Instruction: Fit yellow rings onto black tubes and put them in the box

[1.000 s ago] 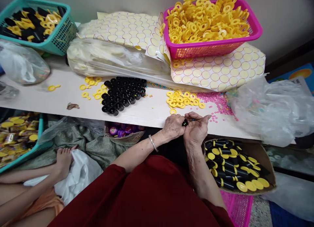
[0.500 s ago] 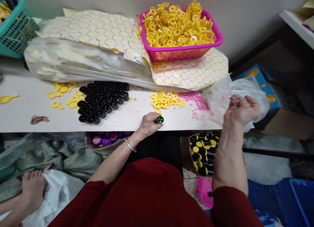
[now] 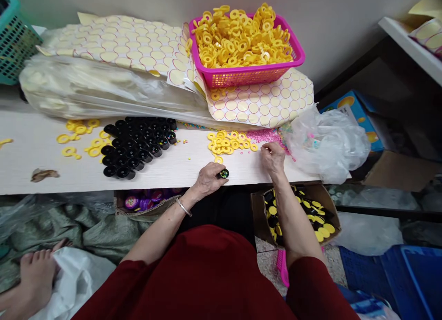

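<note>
My left hand point(image 3: 208, 178) rests at the front edge of the white table point(image 3: 41, 165), its fingers closed round a small black tube point(image 3: 223, 173) with coloured beads showing in its mouth. My right hand point(image 3: 272, 156) lies on the table to the right, fingertips pinched together at a scatter of tiny pink beads point(image 3: 269, 136); what the pinch holds is too small to see. A small heap of yellow rings point(image 3: 228, 142) lies just beyond both hands. A block of upright black tubes point(image 3: 138, 145) stands to the left.
A pink basket point(image 3: 248, 73) heaped with yellow rings sits on sticker sheets point(image 3: 269, 103) at the back. A clear plastic bag point(image 3: 328, 142) lies at the right. A box of yellow-capped black tubes point(image 3: 300, 214) stands under the table. Another person's foot point(image 3: 37, 269) is at lower left.
My right hand came down from the plastic bag at the right to the pink beads and pinched. One second ago both hands met on the black tube; the left still holds it.
</note>
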Available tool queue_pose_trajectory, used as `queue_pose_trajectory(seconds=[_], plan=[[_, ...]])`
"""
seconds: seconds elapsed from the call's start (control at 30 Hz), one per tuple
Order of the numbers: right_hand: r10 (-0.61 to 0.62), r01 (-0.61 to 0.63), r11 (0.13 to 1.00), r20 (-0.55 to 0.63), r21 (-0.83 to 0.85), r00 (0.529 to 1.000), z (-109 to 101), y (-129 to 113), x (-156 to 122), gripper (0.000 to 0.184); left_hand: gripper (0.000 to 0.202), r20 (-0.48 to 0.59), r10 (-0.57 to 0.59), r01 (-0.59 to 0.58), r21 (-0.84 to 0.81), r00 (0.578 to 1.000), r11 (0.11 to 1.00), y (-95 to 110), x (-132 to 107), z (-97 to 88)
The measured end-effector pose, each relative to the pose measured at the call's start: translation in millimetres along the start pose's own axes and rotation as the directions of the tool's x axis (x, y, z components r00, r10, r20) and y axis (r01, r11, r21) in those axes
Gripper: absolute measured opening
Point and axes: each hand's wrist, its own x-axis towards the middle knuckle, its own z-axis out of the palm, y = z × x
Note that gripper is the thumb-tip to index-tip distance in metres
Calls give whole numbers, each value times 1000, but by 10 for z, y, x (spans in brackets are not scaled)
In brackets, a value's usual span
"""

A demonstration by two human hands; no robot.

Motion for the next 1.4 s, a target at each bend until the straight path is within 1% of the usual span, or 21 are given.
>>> queue_pose_trajectory(seconds=[0.07, 0.1, 0.13, 0.17, 0.3, 0.4, 0.5, 0.57, 0.6, 0.63, 0.7, 0.73, 0.77, 0.83, 0.9, 0.97, 1.07, 1.17, 1.23, 1.33, 1.4], plan=[[84, -97, 987, -102, -124, 991, 100, 29, 24, 18, 26, -16, 38, -38, -7, 999, 999, -17, -12, -1], [120, -141, 975, -132, -171, 984, 118, 58, 37, 20, 27, -24, 50, -50, -8, 998, 999, -25, -20, 2], [141, -166, 965, -132, -202, 981, 125, 90, 48, 21, 28, -33, 57, -57, -9, 998, 998, -31, -27, 8], [148, -169, 961, -109, -220, 983, 125, 122, 54, 22, 29, -43, 57, -58, -8, 997, 998, -37, -33, 15], [126, -119, 961, 15, -251, 992, 137, 204, 45, 24, 37, -73, 37, -37, 8, 997, 999, -46, -41, 46], [132, -114, 949, 42, -296, 990, 156, 203, 55, 25, 38, -67, 41, -41, 13, 997, 999, -42, -37, 50], [113, -93, 944, 44, -317, 993, 144, 145, 50, 23, 36, -47, 40, -40, 20, 998, 999, -32, -33, 39], [101, -80, 962, 69, -262, 992, 124, 73, -17, 22, 34, -35, 37, -36, 34, 999, 999, -25, -31, 32], [109, -86, 975, 107, -204, 988, 115, 29, -77, 21, 33, -29, 38, -36, 40, 999, 999, -21, -30, 29], [124, -103, 986, 167, -128, 978, 109, -18, -153, 19, 33, -22, 38, -36, 48, 999, 998, -18, -29, 27], [135, -151, 988, 322, 28, 937, 115, -114, -330, 16, 33, -8, 34, -33, 66, 999, 997, -9, -25, 23], [120, -163, 983, 377, 84, 919, 127, -157, -417, 15, 33, -4, 32, -31, 74, 999, 997, -3, -22, 21], [101, -162, 979, 401, 121, 910, 145, -193, -492, 13, 33, 0, 31, -31, 80, 1000, 996, 2, -19, 19], [95, -161, 976, 373, 149, 923, 192, -236, -589, 12, 32, 6, 33, -33, 86, 999, 996, 13, -13, 16], [157, -211, 966, 307, 152, 939, 236, -238, -610, 12, 31, 6, 40, -40, 81, 999, 996, 20, -10, 14], [228, -282, 945, 282, 167, 932, 252, -217, -585, 12, 31, 0, 47, -47, 75, 999, 996, 19, -13, 17], [239, -309, 922, 282, 235, 929, 211, -190, -559, 15, 32, -11, 43, -42, 71, 999, 997, 1, -27, 34], [179, -255, 916, 253, 309, 951, 144, -193, -602, 16, 35, -16, 35, -34, 57, 999, 998, -29, -43, 57], [127, -196, 933, 232, 302, 964, 131, -199, -648, 15, 40, -16, 28, -27, 41, 999, 999, -45, -46, 66], [45, -83, 977, 190, 197, 981, 174, -207, -697, 10, 43, -3, 0, 0, 28, 1000, 1000, -48, -33, 60], [-11, -3, 996, 154, 92, 988, 213, -234, -716, 9, 39, 21, -13, 13, 25, 1000, 1000, -34, -18, 44]])
